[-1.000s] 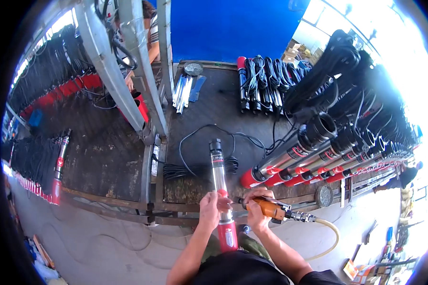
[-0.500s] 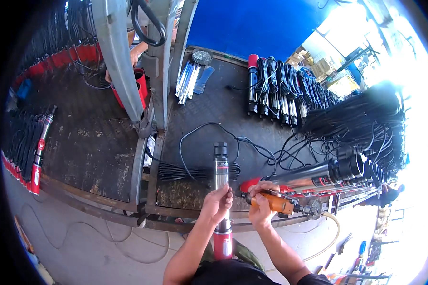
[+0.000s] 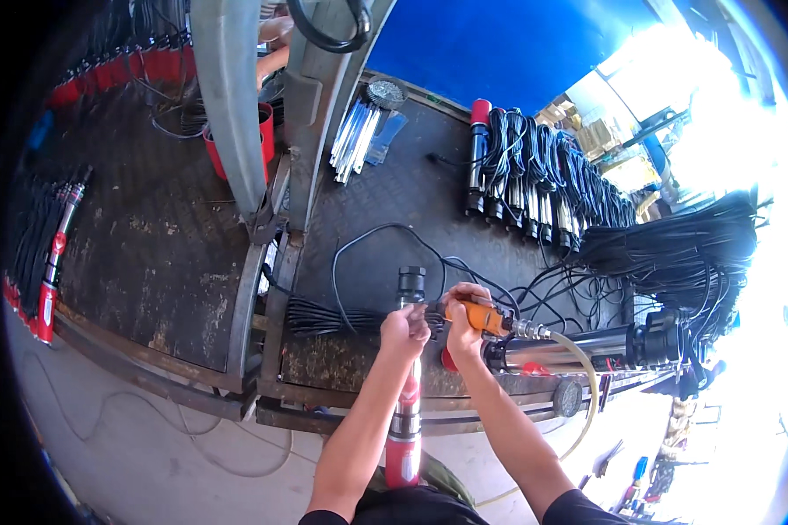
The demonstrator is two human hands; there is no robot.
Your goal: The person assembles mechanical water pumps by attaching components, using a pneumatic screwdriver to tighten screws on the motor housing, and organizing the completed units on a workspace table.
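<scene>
- Gripping the pump (image 3: pixel 406 385) near its upper end with my left hand (image 3: pixel 404 331), fingers closed around the tube; it stands upright against the tabletop (image 3: pixel 394 210) edge, red base down by my lap.
- Right hand (image 3: pixel 464 317) wrapped around the orange air tool (image 3: pixel 486 317), its tip at the pump's top, hose (image 3: pixel 578 385) trailing right.
- Change: a second ago my left hand sat lower on the tube; now both hands meet just below the black cap (image 3: pixel 411 284).
- Judgement: tool engaged at the head fitting.
- View has shifted; cable-wound pumps (image 3: pixel 534 188) now lie farther off.
</scene>
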